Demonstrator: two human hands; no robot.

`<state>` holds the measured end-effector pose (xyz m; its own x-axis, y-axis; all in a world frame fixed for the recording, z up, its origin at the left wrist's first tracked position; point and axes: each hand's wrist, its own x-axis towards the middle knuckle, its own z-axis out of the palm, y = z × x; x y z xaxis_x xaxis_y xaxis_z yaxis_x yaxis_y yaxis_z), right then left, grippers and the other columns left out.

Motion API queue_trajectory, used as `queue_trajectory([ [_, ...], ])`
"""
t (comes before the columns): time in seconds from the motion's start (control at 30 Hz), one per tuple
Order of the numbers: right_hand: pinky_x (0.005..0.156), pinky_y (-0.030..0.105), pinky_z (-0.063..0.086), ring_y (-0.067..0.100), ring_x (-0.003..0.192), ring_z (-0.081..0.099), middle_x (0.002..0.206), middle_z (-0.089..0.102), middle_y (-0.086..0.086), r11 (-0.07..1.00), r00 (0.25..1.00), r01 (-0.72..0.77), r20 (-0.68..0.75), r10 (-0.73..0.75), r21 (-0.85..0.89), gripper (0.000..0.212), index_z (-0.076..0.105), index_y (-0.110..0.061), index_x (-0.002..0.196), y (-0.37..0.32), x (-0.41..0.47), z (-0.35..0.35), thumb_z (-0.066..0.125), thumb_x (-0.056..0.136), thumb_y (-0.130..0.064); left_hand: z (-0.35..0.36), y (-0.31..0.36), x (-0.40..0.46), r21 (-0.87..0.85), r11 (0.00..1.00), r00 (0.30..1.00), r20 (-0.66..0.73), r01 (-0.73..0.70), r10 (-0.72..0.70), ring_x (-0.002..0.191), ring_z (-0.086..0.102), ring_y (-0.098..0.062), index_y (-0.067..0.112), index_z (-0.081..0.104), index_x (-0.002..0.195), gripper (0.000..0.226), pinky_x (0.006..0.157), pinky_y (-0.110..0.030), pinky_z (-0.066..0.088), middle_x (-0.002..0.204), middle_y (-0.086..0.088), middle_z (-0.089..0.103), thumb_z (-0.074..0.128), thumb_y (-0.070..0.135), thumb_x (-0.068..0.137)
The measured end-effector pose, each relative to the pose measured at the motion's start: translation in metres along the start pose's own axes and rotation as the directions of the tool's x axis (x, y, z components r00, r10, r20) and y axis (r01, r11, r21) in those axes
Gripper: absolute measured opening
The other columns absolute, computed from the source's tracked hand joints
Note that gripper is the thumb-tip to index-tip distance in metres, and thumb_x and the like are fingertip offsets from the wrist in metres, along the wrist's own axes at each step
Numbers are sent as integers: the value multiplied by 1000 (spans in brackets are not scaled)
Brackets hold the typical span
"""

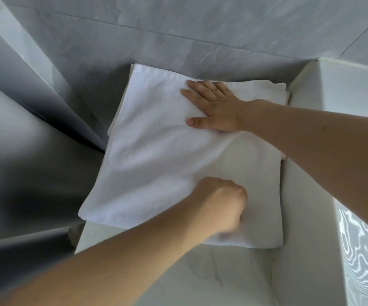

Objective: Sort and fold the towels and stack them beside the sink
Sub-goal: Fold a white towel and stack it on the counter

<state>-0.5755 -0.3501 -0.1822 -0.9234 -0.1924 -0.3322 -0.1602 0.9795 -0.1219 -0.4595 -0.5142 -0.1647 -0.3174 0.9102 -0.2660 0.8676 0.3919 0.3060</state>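
A white folded towel (152, 155) lies spread on the pale marble countertop (200, 277), on top of other white towel layers whose edges show at the far right (273, 89). My right hand (216, 107) presses flat on the towel's far part, fingers straight and pointing left. My left hand (222, 202) rests on the towel's near right part with its fingers curled; the fingertips are blurred and hidden, so whether they pinch cloth is unclear.
Grey marble wall tiles (178, 29) rise behind and to the left. A white ledge or sink rim (344, 85) stands at the right, with a shiny patterned surface (364, 261) at the lower right. The towel's left corner overhangs the counter edge.
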Motion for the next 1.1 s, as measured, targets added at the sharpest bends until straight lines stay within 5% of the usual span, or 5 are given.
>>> queue_trajectory([
  [0.27,118,34,-12,15,149,-13,163,-14,-6,999,997,39,-63,-38,11,76,-5,-34,156,5,1,6,27,96,-68,12,16,-9,2,999,998,-49,-38,38,55,38,-25,15,44,64,25,54,-23,27,70,-9,63,61,25,79],
  [0.53,117,32,-12,14,150,-12,163,-14,-7,997,998,63,-28,-63,32,70,-4,-33,156,8,0,0,30,100,-57,20,31,-1,-160,976,983,-88,146,-161,42,-3,-9,19,31,48,47,51,-20,-5,45,6,15,77,25,51],
  [0.67,119,30,-8,15,151,-7,164,-10,-5,988,990,140,7,-140,-61,66,0,-31,156,27,-8,-13,32,102,-52,23,13,4,-356,921,987,53,158,-149,64,47,-20,18,51,71,20,53,-26,27,70,4,52,58,27,88],
  [0.97,119,30,-13,12,150,-13,164,-11,-4,982,987,136,-64,-145,-131,60,-3,-29,156,39,-16,5,20,104,-48,3,11,6,-650,701,932,359,293,-56,59,42,-15,18,49,61,28,61,-28,36,56,9,44,65,15,84],
  [1.1,118,30,-13,12,150,-12,164,-11,-4,982,986,138,-73,-148,-130,60,-2,-29,156,41,-15,6,19,104,-48,6,28,3,-484,861,950,313,159,0,66,48,-19,15,50,68,18,59,-27,37,66,4,52,58,14,85],
])
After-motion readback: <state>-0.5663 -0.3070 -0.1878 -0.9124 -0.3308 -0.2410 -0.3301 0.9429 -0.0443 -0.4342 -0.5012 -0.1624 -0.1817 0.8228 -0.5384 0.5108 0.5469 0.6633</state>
